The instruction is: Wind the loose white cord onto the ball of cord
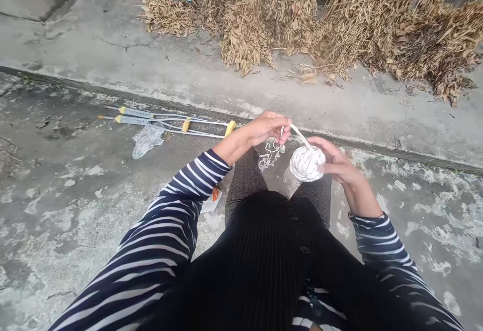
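Observation:
My right hand [335,162] is wrapped round the right side of a ball of white cord [306,163], held above my knees. From the top of the ball a doubled strand [301,135] runs up and left to my left hand [269,129], which pinches it between thumb and fingers. Below my left hand, loose white cord [268,156] lies or hangs in loops between my legs; whether it touches the ground I cannot tell.
A pair of crutches [173,121] with yellow pads lies on the concrete at left, beside a crumpled clear plastic bag [148,140]. A white and orange packet [212,201] is by my left leg. Dry plant stalks [260,14] line the raised ledge [181,64] ahead.

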### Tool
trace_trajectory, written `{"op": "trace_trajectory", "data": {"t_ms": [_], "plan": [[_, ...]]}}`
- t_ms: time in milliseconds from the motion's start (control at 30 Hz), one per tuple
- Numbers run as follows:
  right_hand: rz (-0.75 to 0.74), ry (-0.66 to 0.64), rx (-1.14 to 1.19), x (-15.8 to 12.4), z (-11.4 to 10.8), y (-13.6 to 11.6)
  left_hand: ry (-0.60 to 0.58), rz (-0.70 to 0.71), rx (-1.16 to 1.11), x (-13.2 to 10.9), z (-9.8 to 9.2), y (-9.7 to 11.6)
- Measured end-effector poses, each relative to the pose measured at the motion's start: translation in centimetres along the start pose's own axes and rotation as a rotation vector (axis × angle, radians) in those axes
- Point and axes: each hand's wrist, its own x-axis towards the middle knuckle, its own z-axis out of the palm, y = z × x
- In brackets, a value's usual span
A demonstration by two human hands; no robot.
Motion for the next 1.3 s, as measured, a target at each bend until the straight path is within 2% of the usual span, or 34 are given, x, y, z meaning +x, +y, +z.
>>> {"op": "trace_trajectory", "data": {"t_ms": [100,233,367,500,633,800,933,1033,1167,1300], "plan": [[-0.052,-0.087,-0.041,0.1,0.4,-0.6,0.014,-0.020,0.079,0.2,-0.5,0.1],[-0.091,-0.096,-0.096,0.4,1.0,-0.8,-0.082,-0.115,0.294,0.9,-1.5,-1.3],[-0.013,0.025,-0.001,0.3,1.6,-0.1,-0.136,-0.152,0.380,1.5,-1.8,-3.6],[0.056,0.161,0.104,-0.2,1.1,0.5,-0.063,-0.058,0.200,1.1,-0.4,-5.0],[0.101,0.266,0.157,-0.3,0.1,0.4,-0.028,0.075,-0.021,1.2,1.4,-5.1],[0.152,0.289,0.207,0.1,-0.5,0.4,-0.040,0.126,0.092,2.8,2.4,-5.1],[0.168,0.299,0.243,0.1,-0.5,0.5,0.005,0.161,0.312,3.2,2.3,-4.6],[0.157,0.311,0.224,0.1,-0.6,0.2,-0.003,0.168,0.408,3.1,2.1,-4.0],[0.120,0.322,0.264,0.5,-1.0,-1.0,-0.030,0.134,0.350,3.3,1.7,-3.8],[0.059,0.333,0.246,0.7,-1.6,-3.1,0.003,0.089,0.240,3.5,1.0,-4.6]]}}
